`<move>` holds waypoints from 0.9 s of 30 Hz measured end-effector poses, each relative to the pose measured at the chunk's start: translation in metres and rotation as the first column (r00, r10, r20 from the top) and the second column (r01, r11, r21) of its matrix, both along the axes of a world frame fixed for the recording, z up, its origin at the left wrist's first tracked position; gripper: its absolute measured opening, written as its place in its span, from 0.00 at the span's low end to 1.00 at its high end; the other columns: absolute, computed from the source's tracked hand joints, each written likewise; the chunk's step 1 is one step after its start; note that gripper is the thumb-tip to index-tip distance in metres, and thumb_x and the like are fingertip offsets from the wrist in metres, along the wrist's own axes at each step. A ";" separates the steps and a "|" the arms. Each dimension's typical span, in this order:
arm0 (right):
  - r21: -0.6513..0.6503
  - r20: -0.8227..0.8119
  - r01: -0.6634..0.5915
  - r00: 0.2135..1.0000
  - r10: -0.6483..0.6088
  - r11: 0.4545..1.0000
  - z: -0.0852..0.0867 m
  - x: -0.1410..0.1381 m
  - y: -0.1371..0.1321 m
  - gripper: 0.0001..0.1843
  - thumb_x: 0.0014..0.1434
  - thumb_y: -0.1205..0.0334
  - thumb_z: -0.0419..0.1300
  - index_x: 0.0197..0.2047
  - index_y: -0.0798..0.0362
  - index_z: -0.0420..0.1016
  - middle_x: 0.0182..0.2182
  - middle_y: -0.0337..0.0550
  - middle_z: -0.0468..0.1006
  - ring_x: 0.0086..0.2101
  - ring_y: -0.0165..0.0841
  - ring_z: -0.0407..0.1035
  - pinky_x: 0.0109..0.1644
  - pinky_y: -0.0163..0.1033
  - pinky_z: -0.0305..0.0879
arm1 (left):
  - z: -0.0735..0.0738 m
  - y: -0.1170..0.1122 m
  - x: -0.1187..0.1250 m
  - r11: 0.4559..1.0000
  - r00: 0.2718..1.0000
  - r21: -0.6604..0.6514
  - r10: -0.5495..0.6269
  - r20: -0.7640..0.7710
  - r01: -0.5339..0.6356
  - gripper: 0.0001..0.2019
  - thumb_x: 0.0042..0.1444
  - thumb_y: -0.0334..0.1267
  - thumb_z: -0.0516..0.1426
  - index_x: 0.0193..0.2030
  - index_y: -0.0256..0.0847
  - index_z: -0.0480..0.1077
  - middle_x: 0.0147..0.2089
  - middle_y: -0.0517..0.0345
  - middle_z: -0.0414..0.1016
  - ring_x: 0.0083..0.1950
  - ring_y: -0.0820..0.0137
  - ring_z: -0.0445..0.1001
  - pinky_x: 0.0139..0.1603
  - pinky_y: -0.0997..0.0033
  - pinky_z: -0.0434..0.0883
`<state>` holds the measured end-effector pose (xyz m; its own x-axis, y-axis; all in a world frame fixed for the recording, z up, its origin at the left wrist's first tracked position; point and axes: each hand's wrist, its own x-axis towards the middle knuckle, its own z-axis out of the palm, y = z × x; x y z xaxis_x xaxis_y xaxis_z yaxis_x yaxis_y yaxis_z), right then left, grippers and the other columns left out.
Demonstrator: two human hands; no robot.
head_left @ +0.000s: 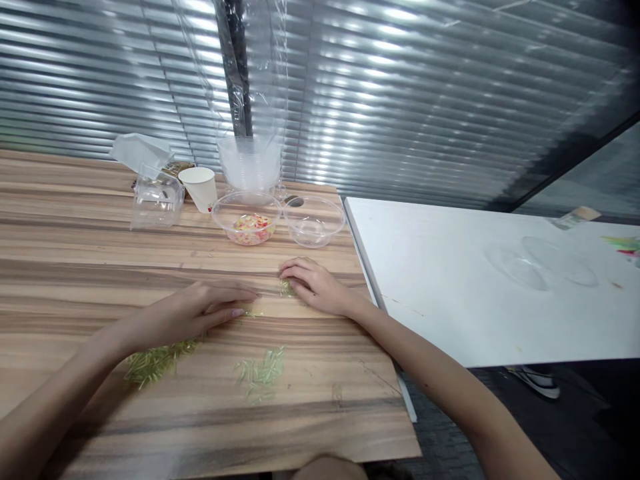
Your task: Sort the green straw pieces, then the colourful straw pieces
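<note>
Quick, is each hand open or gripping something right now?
Left hand: open, fingers outstretched beside a few yellow-green pieces.
Right hand: fingers bent by a small yellow-green cluster; whether it grips any cannot be told.

On your table (pixel 325 427), nearest you: stick pile (pixel 155 365) left, second pile (pixel 263 373) right. Behind them, left bowl (pixel 225 224) with bits (pixel 251 229) inside, right bowl (pixel 315 235) beside it, cup (pixel 202 191) further left.

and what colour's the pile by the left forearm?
Pile is yellow-green, seen in the head view.
</note>
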<state>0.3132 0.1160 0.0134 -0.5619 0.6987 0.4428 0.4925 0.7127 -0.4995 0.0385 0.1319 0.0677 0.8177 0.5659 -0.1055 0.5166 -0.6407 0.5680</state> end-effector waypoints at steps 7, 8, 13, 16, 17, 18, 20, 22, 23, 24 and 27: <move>-0.008 -0.014 0.010 1.000 -0.010 1.000 0.000 -0.001 -0.001 0.13 0.61 0.75 0.51 0.46 0.55 0.71 0.48 0.50 0.74 0.51 0.37 0.68 0.58 0.47 0.66 | 0.000 0.001 0.001 1.000 1.000 0.003 0.001 -0.019 -0.001 0.18 0.66 0.46 0.51 0.60 0.51 0.70 0.62 0.61 0.70 0.60 0.62 0.70 0.62 0.67 0.65; -0.009 -0.013 0.009 1.000 -0.010 1.000 0.000 -0.001 -0.001 0.13 0.61 0.75 0.51 0.46 0.54 0.71 0.48 0.50 0.74 0.51 0.37 0.68 0.58 0.47 0.66 | 0.001 0.000 0.001 1.000 1.000 0.003 0.001 -0.020 -0.001 0.18 0.66 0.46 0.52 0.60 0.51 0.70 0.62 0.61 0.70 0.60 0.62 0.70 0.63 0.67 0.65; -0.010 -0.003 0.007 1.000 -0.007 1.000 0.000 0.000 -0.001 0.13 0.61 0.75 0.50 0.46 0.54 0.70 0.48 0.50 0.74 0.51 0.37 0.68 0.58 0.48 0.66 | 0.002 0.000 0.002 1.000 1.000 0.013 -0.006 -0.016 0.006 0.18 0.66 0.46 0.52 0.60 0.51 0.69 0.62 0.62 0.70 0.60 0.62 0.70 0.62 0.69 0.65; -0.001 0.003 0.004 1.000 -0.004 1.000 0.000 0.000 0.000 0.13 0.62 0.75 0.50 0.46 0.54 0.71 0.48 0.50 0.74 0.51 0.37 0.67 0.58 0.47 0.65 | 0.003 0.000 0.002 1.000 1.000 0.006 -0.005 -0.007 0.005 0.18 0.66 0.45 0.52 0.60 0.51 0.70 0.61 0.61 0.71 0.59 0.62 0.71 0.62 0.69 0.65; -0.002 0.004 0.005 1.000 -0.005 1.000 0.000 0.000 0.000 0.13 0.62 0.75 0.50 0.46 0.54 0.71 0.48 0.50 0.73 0.51 0.37 0.67 0.58 0.47 0.65 | 0.003 0.000 0.002 1.000 1.000 0.002 -0.002 -0.006 0.002 0.18 0.66 0.45 0.52 0.60 0.51 0.70 0.61 0.61 0.71 0.59 0.62 0.71 0.62 0.69 0.65; -0.004 0.002 0.006 1.000 -0.006 1.000 0.000 0.000 0.000 0.13 0.62 0.75 0.50 0.46 0.54 0.71 0.48 0.50 0.73 0.51 0.37 0.68 0.58 0.47 0.65 | 0.003 0.000 0.001 1.000 1.000 -0.003 0.002 -0.009 -0.002 0.18 0.65 0.45 0.52 0.60 0.51 0.70 0.62 0.61 0.70 0.60 0.62 0.71 0.62 0.69 0.65; -0.007 -0.003 0.006 1.000 -0.006 1.000 0.000 0.000 0.000 0.13 0.61 0.75 0.50 0.46 0.54 0.71 0.48 0.51 0.73 0.51 0.37 0.67 0.58 0.47 0.65 | 0.003 -0.001 0.001 1.000 1.000 -0.012 0.006 -0.031 -0.006 0.18 0.66 0.45 0.51 0.61 0.49 0.69 0.62 0.61 0.69 0.61 0.63 0.69 0.63 0.68 0.64; -0.007 -0.004 0.003 1.000 -0.003 1.000 -0.001 0.000 0.000 0.13 0.61 0.75 0.51 0.46 0.55 0.71 0.48 0.51 0.74 0.51 0.37 0.67 0.58 0.47 0.65 | 0.002 -0.001 0.000 1.000 0.999 -0.012 0.002 -0.054 -0.003 0.19 0.67 0.46 0.50 0.62 0.49 0.67 0.63 0.61 0.68 0.62 0.64 0.68 0.63 0.67 0.63; -0.005 -0.006 0.004 1.000 -0.004 1.000 -0.001 0.000 0.000 0.13 0.61 0.75 0.51 0.46 0.55 0.71 0.48 0.51 0.74 0.51 0.37 0.67 0.58 0.47 0.65 | 0.001 0.000 -0.001 1.000 0.998 -0.012 -0.003 -0.062 0.002 0.19 0.68 0.46 0.50 0.62 0.49 0.67 0.64 0.61 0.68 0.62 0.65 0.68 0.63 0.67 0.63; -0.004 -0.005 0.004 1.000 -0.004 1.000 -0.001 0.000 0.000 0.13 0.61 0.75 0.51 0.46 0.55 0.71 0.48 0.51 0.74 0.51 0.37 0.67 0.58 0.47 0.65 | 0.000 0.000 -0.002 1.000 0.998 -0.012 -0.008 -0.066 0.007 0.19 0.68 0.46 0.50 0.63 0.49 0.66 0.64 0.61 0.68 0.62 0.65 0.68 0.63 0.67 0.64; -0.001 0.005 0.006 1.000 -0.006 1.000 -0.001 0.000 0.000 0.14 0.61 0.75 0.50 0.47 0.55 0.71 0.48 0.51 0.73 0.52 0.36 0.67 0.58 0.47 0.65 | -0.001 0.001 -0.002 1.000 0.999 -0.021 -0.009 -0.054 0.008 0.19 0.67 0.47 0.51 0.63 0.51 0.66 0.63 0.63 0.69 0.61 0.66 0.70 0.61 0.69 0.66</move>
<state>0.3134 0.1156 0.0125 -0.5602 0.7023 0.4392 0.4993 0.7094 -0.4975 0.0362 0.1329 0.0664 0.8153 0.5561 -0.1614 0.5415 -0.6333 0.5529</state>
